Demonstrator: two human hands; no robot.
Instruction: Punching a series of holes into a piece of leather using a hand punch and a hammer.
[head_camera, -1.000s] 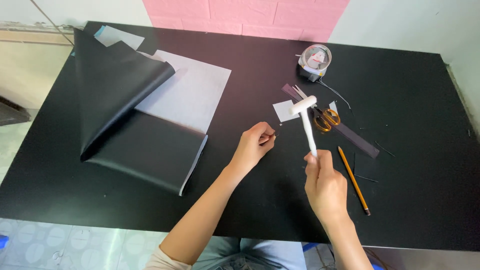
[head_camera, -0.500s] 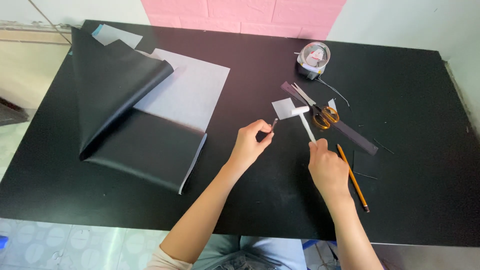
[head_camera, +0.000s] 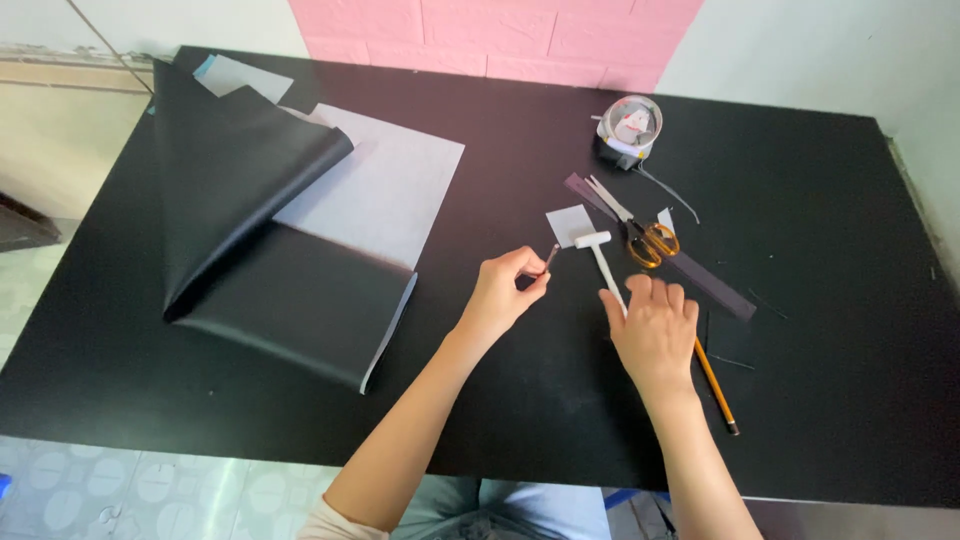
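Black table (head_camera: 480, 400) fills the view. White T-shaped tool (head_camera: 601, 262) lies flat, handle under the right hand's (head_camera: 655, 335) loosely spread fingertips. Left hand (head_camera: 505, 297) beside it pinches a thin dark strip (head_camera: 551, 257), possibly a cut sliver. Beyond the right hand: scissors (head_camera: 640, 232), small white square (head_camera: 570, 222); pencil (head_camera: 716, 385) at its outer side.

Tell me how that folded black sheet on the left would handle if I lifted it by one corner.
The black sheet probably flops: it already lies curled over itself in a soft fold. It looks thin, so likely light. Its grey backing suggests a smooth face that may slide on the table.
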